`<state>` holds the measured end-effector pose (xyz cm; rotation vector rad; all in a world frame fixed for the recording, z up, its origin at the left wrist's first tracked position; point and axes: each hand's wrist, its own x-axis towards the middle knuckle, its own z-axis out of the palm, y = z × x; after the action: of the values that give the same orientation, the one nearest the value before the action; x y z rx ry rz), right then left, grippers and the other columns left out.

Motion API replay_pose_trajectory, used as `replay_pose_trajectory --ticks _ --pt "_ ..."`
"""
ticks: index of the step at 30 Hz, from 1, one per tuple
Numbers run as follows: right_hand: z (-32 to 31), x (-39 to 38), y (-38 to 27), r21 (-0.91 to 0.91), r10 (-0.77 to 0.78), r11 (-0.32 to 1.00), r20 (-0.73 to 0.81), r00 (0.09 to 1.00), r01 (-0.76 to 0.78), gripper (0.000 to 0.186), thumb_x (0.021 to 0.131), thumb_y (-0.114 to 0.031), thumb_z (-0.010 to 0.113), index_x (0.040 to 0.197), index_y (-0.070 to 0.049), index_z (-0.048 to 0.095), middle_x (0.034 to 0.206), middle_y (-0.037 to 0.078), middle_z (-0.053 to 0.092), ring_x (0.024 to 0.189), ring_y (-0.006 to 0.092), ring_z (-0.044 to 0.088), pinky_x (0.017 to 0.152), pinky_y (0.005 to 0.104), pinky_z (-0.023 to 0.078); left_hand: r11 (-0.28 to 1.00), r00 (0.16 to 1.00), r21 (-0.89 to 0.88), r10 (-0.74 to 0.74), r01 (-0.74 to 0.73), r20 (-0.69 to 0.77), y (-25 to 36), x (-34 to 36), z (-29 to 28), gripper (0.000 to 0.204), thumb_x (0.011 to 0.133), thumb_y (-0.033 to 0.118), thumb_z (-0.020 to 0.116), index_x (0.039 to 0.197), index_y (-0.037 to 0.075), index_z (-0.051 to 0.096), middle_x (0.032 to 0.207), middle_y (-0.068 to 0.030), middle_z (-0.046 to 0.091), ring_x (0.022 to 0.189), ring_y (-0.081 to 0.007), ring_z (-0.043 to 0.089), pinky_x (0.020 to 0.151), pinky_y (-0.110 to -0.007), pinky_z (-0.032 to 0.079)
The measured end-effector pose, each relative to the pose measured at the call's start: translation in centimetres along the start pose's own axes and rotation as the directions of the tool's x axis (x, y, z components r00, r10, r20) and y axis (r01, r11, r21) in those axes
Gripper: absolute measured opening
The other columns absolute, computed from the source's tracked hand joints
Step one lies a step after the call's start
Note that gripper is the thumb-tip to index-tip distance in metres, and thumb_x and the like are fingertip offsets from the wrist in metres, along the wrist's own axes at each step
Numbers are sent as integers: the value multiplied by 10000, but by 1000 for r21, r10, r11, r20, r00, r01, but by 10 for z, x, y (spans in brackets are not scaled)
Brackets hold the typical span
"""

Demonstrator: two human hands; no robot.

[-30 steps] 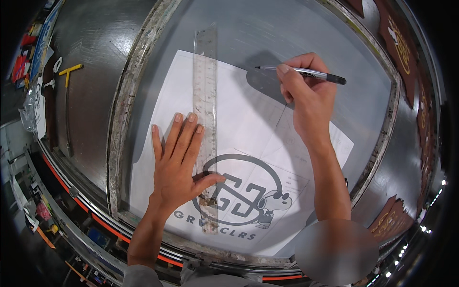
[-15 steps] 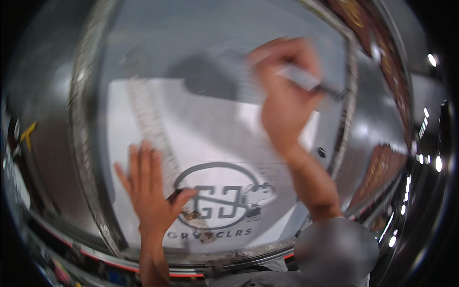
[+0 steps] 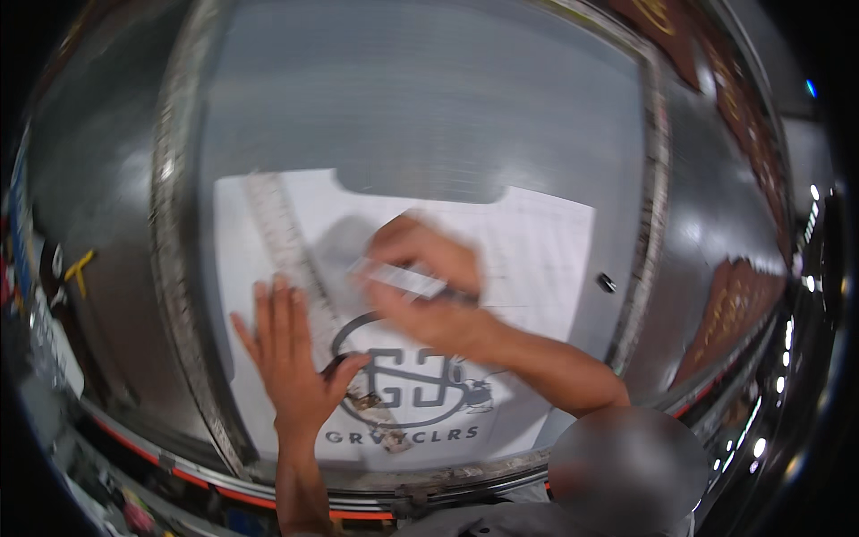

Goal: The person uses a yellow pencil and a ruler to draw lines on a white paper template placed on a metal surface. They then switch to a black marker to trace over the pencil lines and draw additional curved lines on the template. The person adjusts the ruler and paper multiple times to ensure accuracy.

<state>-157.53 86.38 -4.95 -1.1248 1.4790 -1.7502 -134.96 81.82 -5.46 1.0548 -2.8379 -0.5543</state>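
Note:
My left hand [image 3: 291,358] lies flat with its fingers stretched, its thumb side against a long worn ruler [image 3: 284,224] that slants across a white paper sheet [image 3: 546,237]. Held in my right hand [image 3: 429,277] is a marker pen [image 3: 407,279] with a pale label and a dark end. This hand is smeared by motion and hovers over or on the sheet, right of the ruler's middle; whether the tip touches cannot be made out. Below it, a grey ring emblem [image 3: 403,315] with angular letters and a small cartoon figure [image 3: 479,394] shows on the sheet, partly covered by the ruler.
A metal frame [image 3: 168,170] with grey mesh [image 3: 420,98] surrounds the sheet. A small black cap [image 3: 607,282] rests near its right side. Brown pieces with yellow lettering [image 3: 729,313] lie on the dark table to the right. A yellow tool [image 3: 80,267] is at the far left.
My right hand has come down and to the left with the marker pen, from the sheet's upper right toward the ruler. My left hand stays beside the ruler; the whole view has shifted slightly.

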Motion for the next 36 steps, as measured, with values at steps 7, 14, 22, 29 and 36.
replay_pose_trajectory --ticks 7,14,22,29,36 --pt "-26 64 17 32 295 955 -192 936 -294 102 874 1 714 861 -6 613 819 49 641 641 57 507 551 226 379 997 999 -61 -39 39 -4 1 0 3 1013 808 690 701 1492 -17 459 1622 -184 369 1539 -387 251 1206 -694 5" --pt "-20 64 24 -205 134 965 -148 980 -163 129 837 -4 708 776 -16 595 747 30 630 643 58 489 578 241 379 999 999 -26 -29 30 42 1 -2 2 1023 838 736 628 1470 -51 459 1610 -211 376 1536 -412 245 1206 -697 11" --pt "-14 62 33 -338 26 941 -14 1000 -29 97 849 7 687 782 5 617 733 65 641 610 76 519 540 254 384 999 998 -27 -34 35 51 0 0 2 1013 842 738 619 1464 -47 469 1598 -217 393 1529 -424 256 1201 -707 20" --pt "-19 62 35 -366 34 931 69 997 -7 50 858 31 670 833 13 630 809 103 672 688 107 547 607 265 409 999 998 -29 -35 37 56 0 -1 2 1018 838 745 617 1467 -42 470 1596 -216 397 1527 -426 262 1200 -710 15" --pt "-17 64 37 -380 -2 925 50 999 21 77 856 -1 692 805 2 636 733 68 644 614 84 526 544 260 392 999 998 -22 -34 35 51 0 -1 3 1022 838 756 606 1459 -46 479 1590 -218 407 1523 -431 270 1199 -713 15"
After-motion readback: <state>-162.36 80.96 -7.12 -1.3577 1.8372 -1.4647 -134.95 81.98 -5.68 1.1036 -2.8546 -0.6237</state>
